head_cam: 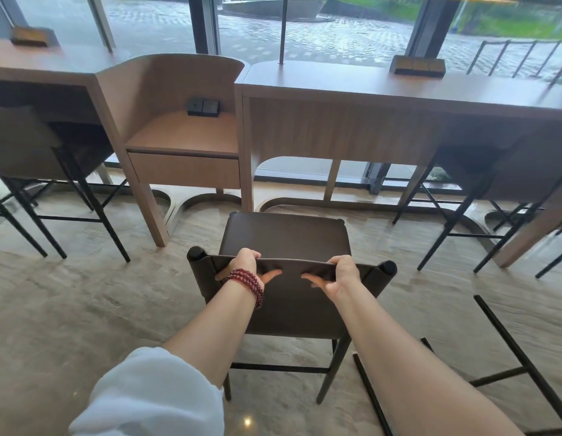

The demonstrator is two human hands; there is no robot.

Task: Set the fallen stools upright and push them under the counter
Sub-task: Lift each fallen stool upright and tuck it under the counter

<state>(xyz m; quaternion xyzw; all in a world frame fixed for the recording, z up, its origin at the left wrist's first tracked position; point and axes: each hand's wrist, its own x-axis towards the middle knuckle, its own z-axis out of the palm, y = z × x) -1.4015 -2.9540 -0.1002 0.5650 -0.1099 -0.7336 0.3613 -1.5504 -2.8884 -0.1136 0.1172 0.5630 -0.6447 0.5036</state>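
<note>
1. A dark brown stool (286, 247) stands upright on the floor (69, 303), its seat facing the table (399, 89) and its low backrest nearest the person.
2. The left hand (246, 264) is closed over the top edge of the backrest, fingers curled over the far side and thumb lying along the near face. A string of dark red beads (249, 283) wraps the wrist just behind it, and a white sleeve (153, 394) covers the upper arm.
3. The right hand (342, 273) grips the same top edge a little to the right of the left hand, fingers over the rim, thumb pointing inward across the backrest. The two thumbs point toward each other but stay apart.
4. Beyond both hands, past the seat, is the open gap under the table; the stool is in front of it, not under it.
5. To the right of the right hand and below its forearm, black legs and rungs of a second stool (506, 357) lie flat along the floor.
6. Far to the left of the left hand, a stool (31, 146) sits tucked under the table; far to the right of the right hand, another dark stool (468, 171) is tucked under as well.
7. Ahead and left of the left hand, a lower wooden shelf unit (185, 146) holds a black socket block (203, 107).
</note>
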